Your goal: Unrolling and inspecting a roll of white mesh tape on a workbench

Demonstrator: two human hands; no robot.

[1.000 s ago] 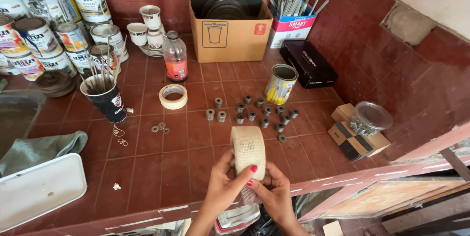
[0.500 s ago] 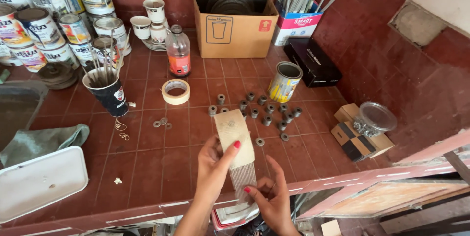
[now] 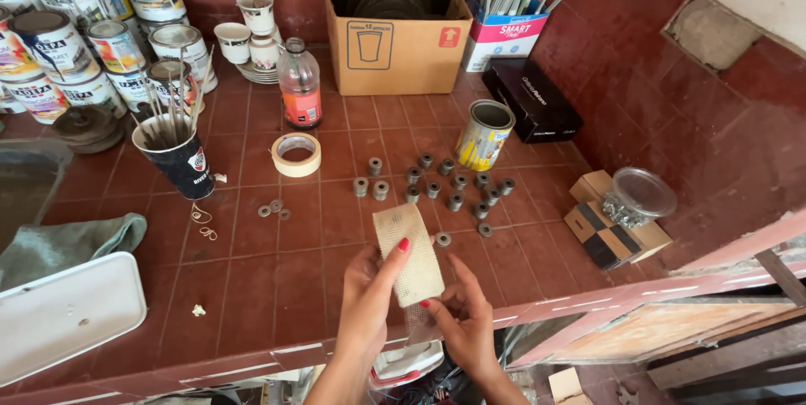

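Both hands are gripping the burlap roll (image 3: pixel 409 254): your left hand (image 3: pixel 369 296) is pinching its side, your right hand (image 3: pixel 463 321) is closing on the loose tail, just short of the nuts (image 3: pixel 445 187). Slack fingers could let it unravel.

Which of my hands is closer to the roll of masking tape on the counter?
Left. Your left hand is below the masking tape roll, slightly to its right, holding the burlap ribbon roll. Your right hand sits lower and further right, on the ribbon's loose end.
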